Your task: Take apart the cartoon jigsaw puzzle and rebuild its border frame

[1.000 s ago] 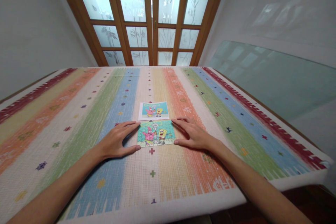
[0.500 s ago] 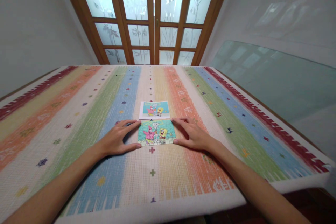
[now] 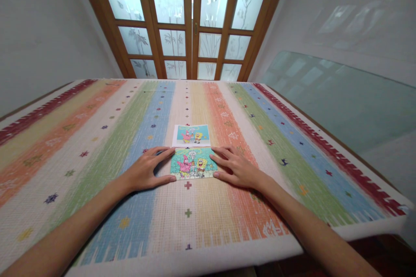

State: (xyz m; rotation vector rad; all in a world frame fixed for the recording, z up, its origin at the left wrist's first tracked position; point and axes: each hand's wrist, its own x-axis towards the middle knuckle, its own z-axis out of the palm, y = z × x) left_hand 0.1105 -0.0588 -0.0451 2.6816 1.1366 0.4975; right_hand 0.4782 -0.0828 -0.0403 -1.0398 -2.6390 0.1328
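A small assembled cartoon jigsaw puzzle (image 3: 193,163) lies flat on a striped, multicoloured cloth (image 3: 97,147). Just behind it lies a printed picture card (image 3: 191,135) showing the same cartoon scene with a white border. My left hand (image 3: 146,172) rests flat on the cloth against the puzzle's left edge, fingers spread, thumb at the near corner. My right hand (image 3: 234,166) lies flat against the puzzle's right edge, fingers apart. Neither hand lifts anything.
The cloth covers a wide table whose near edge (image 3: 195,262) runs along the bottom. Wooden doors with frosted glass panes (image 3: 191,21) stand behind the table. A glass sheet (image 3: 341,95) leans along the white wall at right.
Both hands have closed in slightly on the puzzle's sides, the right hand's fingers now spread more. The view has tilted a little; the puzzle and card stay in place.
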